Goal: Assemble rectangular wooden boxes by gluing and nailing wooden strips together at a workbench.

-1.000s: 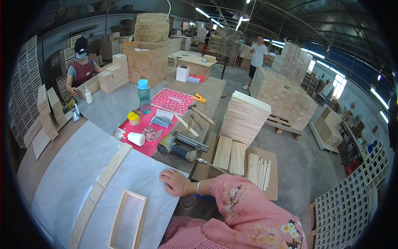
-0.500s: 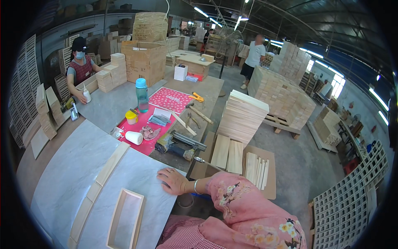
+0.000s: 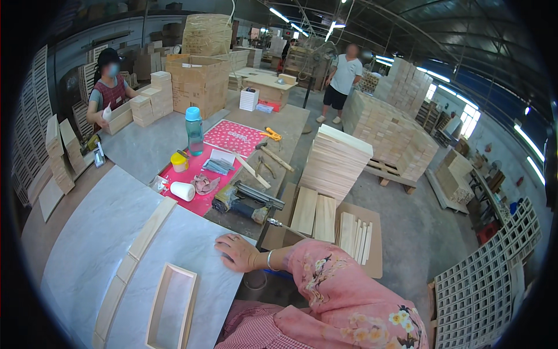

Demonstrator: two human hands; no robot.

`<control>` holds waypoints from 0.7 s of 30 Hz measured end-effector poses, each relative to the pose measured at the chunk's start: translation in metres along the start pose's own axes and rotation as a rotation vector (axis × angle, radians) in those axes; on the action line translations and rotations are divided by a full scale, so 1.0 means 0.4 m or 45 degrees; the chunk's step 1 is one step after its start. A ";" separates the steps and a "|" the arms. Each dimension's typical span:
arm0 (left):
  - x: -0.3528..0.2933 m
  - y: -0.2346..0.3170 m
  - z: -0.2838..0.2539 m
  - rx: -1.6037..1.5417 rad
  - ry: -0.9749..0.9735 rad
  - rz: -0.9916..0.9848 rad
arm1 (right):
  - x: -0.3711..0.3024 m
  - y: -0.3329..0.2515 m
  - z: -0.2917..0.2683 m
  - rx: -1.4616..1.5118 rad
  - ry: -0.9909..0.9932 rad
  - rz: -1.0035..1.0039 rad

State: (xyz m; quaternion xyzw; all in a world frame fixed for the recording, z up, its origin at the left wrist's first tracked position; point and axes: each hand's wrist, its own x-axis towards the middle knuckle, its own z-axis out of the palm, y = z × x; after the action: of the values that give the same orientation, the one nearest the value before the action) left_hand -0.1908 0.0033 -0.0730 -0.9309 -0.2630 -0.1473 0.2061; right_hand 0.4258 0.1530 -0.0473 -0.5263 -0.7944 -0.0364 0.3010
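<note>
My right hand (image 3: pixel 237 252) lies palm down on the edge of a pale grey marbled tabletop (image 3: pixel 218 291), fingers resting on the surface and nothing held. A silver bangle circles its wrist, below a pink flowered sleeve. Left of the hand, apart from it, lies a shallow rectangular wooden frame (image 3: pixel 191 302). Farther left, a row of light wooden strips (image 3: pixel 129 263) set end to end runs across the table. A pneumatic nail gun (image 3: pixel 247 205) lies just beyond the hand. My left hand is out of view.
A pink mat holds a white roll (image 3: pixel 182 191), a yellow-lidded jar (image 3: pixel 179 162) and a rag (image 3: pixel 206 184). Beyond are a teal bottle (image 3: pixel 195 132) and a hammer (image 3: pixel 274 157). Stacked boards (image 3: pixel 336 163) stand at right. A masked co-worker (image 3: pixel 110 90) sits far left; another person (image 3: pixel 342 81) stands behind.
The view has shifted slightly. The co-worker at left has raised the white squeeze bottle toward the body. The standing person has turned to face this way. My right hand stays in place.
</note>
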 end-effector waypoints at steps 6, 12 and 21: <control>0.112 0.084 -0.153 0.075 -0.741 -0.158 | -0.016 0.014 0.002 -0.018 -0.002 0.030; 0.080 0.107 -0.177 -0.063 -1.139 -0.425 | -0.008 0.007 0.002 -0.006 -0.006 0.025; -0.006 0.093 -0.077 -0.144 -0.316 -0.377 | -0.012 0.019 0.004 -0.019 0.047 0.022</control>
State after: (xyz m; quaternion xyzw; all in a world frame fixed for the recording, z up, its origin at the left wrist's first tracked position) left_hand -0.1776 -0.0408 -0.0584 -0.9031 -0.4119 -0.0745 0.0956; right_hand 0.4329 0.1530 -0.0532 -0.5345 -0.7839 -0.0495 0.3121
